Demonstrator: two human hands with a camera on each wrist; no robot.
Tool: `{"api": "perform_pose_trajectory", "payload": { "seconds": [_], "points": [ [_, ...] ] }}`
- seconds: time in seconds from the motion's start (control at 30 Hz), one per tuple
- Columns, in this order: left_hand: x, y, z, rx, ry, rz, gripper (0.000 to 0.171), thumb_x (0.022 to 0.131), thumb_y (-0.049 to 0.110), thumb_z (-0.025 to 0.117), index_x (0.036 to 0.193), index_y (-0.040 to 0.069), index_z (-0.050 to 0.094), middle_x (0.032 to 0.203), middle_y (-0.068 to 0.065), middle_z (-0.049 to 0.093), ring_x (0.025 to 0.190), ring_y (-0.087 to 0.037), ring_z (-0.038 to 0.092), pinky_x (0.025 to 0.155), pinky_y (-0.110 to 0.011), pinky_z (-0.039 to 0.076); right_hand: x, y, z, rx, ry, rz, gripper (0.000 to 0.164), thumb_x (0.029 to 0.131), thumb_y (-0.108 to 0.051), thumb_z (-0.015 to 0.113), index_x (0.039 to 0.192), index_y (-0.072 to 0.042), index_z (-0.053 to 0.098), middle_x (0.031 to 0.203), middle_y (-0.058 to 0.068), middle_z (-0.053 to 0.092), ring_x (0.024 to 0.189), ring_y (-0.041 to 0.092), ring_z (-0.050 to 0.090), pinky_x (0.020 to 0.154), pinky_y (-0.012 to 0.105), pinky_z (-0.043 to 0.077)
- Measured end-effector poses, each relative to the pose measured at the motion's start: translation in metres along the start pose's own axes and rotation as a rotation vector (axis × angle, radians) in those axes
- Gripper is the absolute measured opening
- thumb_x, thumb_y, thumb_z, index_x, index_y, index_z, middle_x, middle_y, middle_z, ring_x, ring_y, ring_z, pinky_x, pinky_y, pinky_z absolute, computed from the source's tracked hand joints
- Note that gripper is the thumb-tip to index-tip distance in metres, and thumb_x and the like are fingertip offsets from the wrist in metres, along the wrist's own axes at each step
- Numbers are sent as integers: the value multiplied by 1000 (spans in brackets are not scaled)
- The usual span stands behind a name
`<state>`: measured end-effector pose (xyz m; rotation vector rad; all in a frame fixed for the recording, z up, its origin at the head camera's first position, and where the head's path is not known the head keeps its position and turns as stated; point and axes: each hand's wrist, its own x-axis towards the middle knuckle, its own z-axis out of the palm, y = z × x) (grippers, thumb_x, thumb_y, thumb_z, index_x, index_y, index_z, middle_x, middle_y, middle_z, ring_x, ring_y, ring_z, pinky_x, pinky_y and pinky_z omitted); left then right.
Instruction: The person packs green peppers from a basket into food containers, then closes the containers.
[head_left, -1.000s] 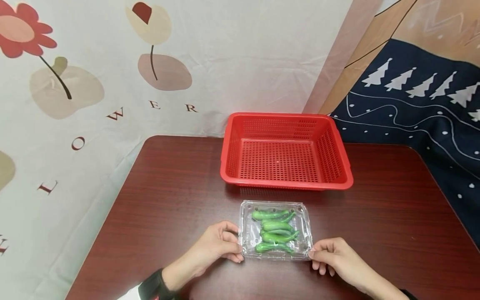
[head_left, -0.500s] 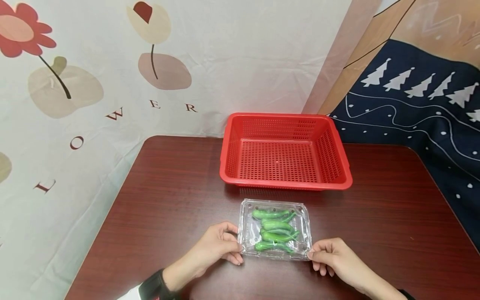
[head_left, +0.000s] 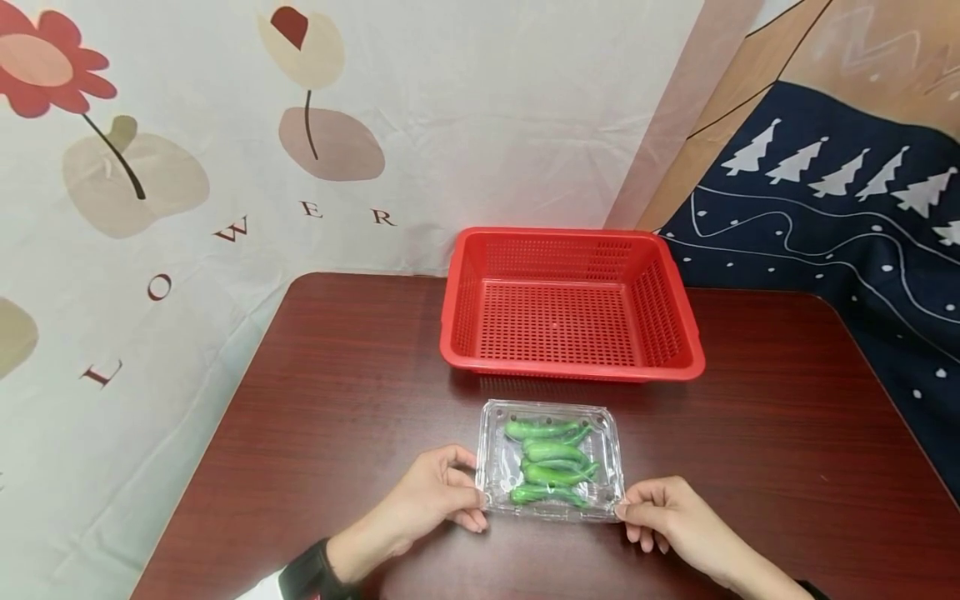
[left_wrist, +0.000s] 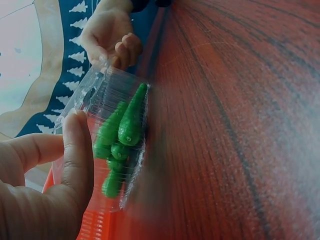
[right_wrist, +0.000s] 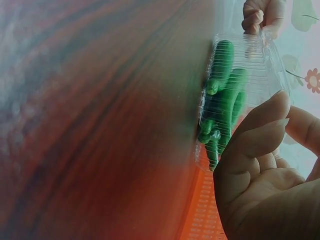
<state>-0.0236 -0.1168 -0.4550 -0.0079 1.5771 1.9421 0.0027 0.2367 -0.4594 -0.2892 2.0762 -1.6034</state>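
Note:
A clear plastic box (head_left: 606, 454) with its lid down sits at the near middle of the table. Through the lid show several slim green vegetables (head_left: 555, 452), tapered like small peppers, lying crosswise in a stack. My left hand (head_left: 438, 490) holds the box's left side, thumb at the near left corner. At the near right corner, my right hand (head_left: 667, 517) pinches the rim between thumb and fingers. The left wrist view shows the left thumb (left_wrist: 78, 150) on the lid's edge, with the vegetables (left_wrist: 131, 120) behind the ribbed plastic wall.
Behind the box stands a red perforated basket (head_left: 570, 369) with nothing in it. It sits on the dark reddish wooden table (head_left: 337, 375). A white flower-print cloth (head_left: 480, 125) hangs behind, and a navy cloth with white trees (head_left: 825, 217) hangs at the right.

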Motion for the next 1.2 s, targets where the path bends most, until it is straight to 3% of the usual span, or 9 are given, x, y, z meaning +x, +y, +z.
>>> {"api": "perform_pose_trajectory", "payload": {
  "seconds": [0.4,0.7,0.9,1.03,1.2],
  "points": [
    [0,-1,-1,3,23,-7,43,83,-14,70,121,-16,51,84,-26,73,62,-21,73,64,-33,66,0,0,1,8,8,0,21,100,-6,62,84,6,67,66,11,65,56,6,59,41,27,49],
    [0,-1,-2,-8,-1,-5,37,84,-10,70,117,-16,54,85,-27,73,62,-20,73,64,-32,66,-2,0,-1,-23,18,-9,18,101,-8,63,89,3,71,69,3,66,59,6,61,44,27,52],
    [-5,4,-11,93,35,13,42,85,-4,69,122,-15,54,89,-27,74,65,-23,74,65,-36,67,-8,-5,-11,-110,91,-5,13,101,-7,63,102,0,74,76,-2,68,63,11,64,49,28,54],
    [-8,16,-25,267,142,137,42,87,-4,68,125,-16,54,90,-24,74,70,-28,74,66,-38,67,-12,-11,-20,-222,251,-39,11,101,-8,65,104,0,73,78,0,70,64,13,65,50,31,57],
    [-9,31,-43,608,430,366,39,87,-1,75,124,-3,64,98,-11,76,82,-21,74,75,-31,65,-18,-16,-34,-413,537,-166,13,97,-5,72,110,-6,73,88,-1,73,73,10,66,56,24,56]
  ]
}}
